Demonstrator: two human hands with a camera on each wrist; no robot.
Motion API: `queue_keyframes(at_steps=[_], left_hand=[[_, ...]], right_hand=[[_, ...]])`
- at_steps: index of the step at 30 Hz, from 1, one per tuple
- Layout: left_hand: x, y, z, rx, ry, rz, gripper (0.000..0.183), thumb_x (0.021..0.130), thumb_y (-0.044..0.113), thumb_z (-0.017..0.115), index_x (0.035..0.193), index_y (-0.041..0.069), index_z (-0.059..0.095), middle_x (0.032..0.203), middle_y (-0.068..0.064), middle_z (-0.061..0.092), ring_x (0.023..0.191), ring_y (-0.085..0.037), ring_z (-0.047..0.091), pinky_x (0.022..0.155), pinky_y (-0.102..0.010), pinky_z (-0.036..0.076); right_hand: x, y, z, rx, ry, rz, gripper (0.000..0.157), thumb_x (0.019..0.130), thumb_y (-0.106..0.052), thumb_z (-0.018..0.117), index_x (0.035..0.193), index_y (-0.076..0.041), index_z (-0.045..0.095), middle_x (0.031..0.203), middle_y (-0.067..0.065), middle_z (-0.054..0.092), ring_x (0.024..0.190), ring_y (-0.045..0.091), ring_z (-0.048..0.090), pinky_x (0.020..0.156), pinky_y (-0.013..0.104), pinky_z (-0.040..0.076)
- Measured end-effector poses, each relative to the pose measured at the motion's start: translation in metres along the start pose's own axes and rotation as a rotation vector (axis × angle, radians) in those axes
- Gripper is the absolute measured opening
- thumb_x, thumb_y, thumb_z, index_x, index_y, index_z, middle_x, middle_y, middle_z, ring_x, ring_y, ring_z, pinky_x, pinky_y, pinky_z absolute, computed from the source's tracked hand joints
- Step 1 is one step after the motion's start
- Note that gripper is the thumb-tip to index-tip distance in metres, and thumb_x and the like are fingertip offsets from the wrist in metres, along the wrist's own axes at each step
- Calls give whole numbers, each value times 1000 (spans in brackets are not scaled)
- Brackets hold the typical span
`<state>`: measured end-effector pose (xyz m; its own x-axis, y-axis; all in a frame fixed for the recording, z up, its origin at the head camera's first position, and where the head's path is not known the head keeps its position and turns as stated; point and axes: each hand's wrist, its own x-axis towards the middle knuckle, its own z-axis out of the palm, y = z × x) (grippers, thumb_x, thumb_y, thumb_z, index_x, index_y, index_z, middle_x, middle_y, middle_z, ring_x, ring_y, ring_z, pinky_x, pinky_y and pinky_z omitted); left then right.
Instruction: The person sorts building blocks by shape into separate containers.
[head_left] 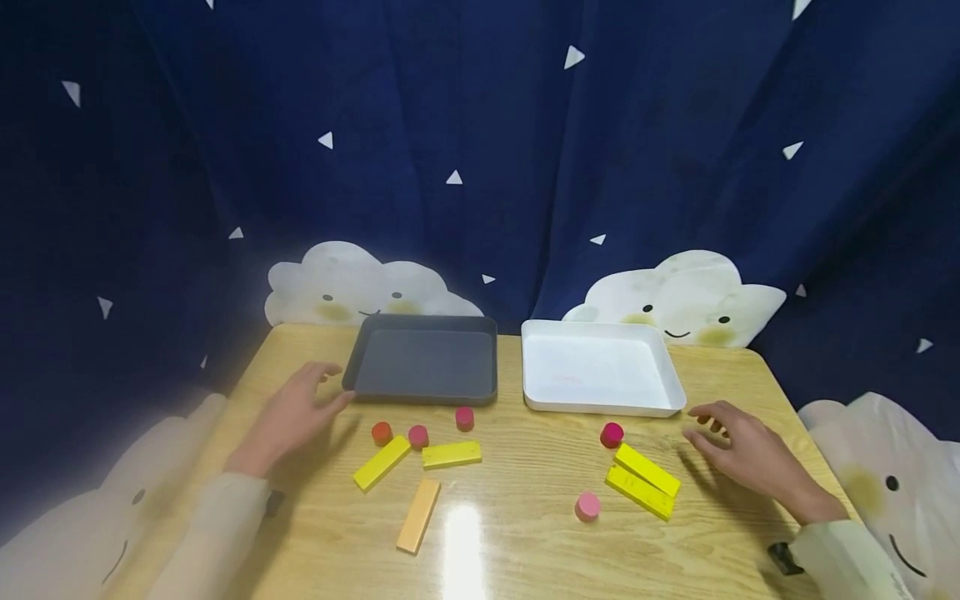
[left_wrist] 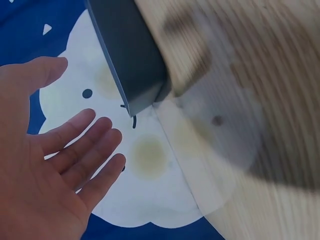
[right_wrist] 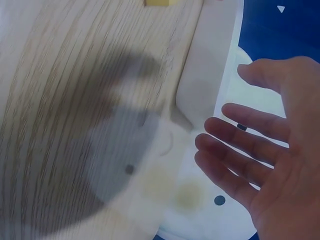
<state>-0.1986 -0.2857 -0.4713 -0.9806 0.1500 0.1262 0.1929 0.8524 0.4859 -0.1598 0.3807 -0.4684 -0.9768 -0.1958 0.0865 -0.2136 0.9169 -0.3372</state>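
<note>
In the head view my left hand (head_left: 296, 408) hovers over the table beside the near left corner of a dark grey tray (head_left: 420, 401). Its fingers are loosely bent and hold nothing; the left wrist view shows the bare palm next to the tray wall (left_wrist: 132, 55). My right hand (head_left: 742, 446) hangs to the right of a white tray (head_left: 600, 408), relaxed and likewise holding nothing. Nearest to it lie two yellow blocks (head_left: 648, 469) side by side and a crimson cylinder (head_left: 612, 435). A pink cylinder (head_left: 588, 507) stands closer to the front.
Before the grey tray lie an orange-red cylinder (head_left: 382, 433), two pinkish-red cylinders (head_left: 465, 418), two yellow blocks (head_left: 452, 454) set apart and a light orange block (head_left: 418, 516). Both trays stand at the table's back edge, with cloud-shaped cushions (head_left: 682, 292) and a dark blue curtain (head_left: 480, 100) behind.
</note>
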Motion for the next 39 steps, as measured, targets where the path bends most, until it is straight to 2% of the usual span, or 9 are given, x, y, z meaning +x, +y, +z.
queue_keyframes(at_steps=[7,16,26,34,39], left_hand=[[10,3,5,6,0,-11,66,105,48,67,151,2,52,151,-24,56,142,-47,50,117,-67,41],[21,4,13,-5,15,0,66,106,45,66,148,-4,51,148,-26,55,137,-46,53,114,-65,45],[36,5,21,-9,54,9,68,107,40,66,153,-7,46,154,-29,47,145,-48,43,122,-64,36],[44,2,31,-2,23,-4,76,107,44,64,158,-7,38,159,-31,41,148,-48,40,125,-63,33],[48,0,36,24,2,-9,85,108,50,60,163,-6,31,167,-31,32,154,-48,32,128,-62,28]], right_hand=[[0,-9,3,6,4,-36,36,99,-26,80,124,-1,73,104,8,71,89,25,65,71,41,57],[1,-15,5,24,-29,-57,32,96,-24,82,121,-5,74,97,0,69,84,17,62,67,34,54],[0,-29,8,30,-53,-68,32,94,-21,84,120,-5,75,98,-2,70,85,17,63,66,31,54],[-4,-35,13,45,-58,-102,34,91,-18,87,121,-6,75,99,-3,71,86,16,63,64,28,52],[-6,-39,16,49,-65,-110,33,92,-19,87,120,-7,75,98,-3,70,85,16,63,64,28,52]])
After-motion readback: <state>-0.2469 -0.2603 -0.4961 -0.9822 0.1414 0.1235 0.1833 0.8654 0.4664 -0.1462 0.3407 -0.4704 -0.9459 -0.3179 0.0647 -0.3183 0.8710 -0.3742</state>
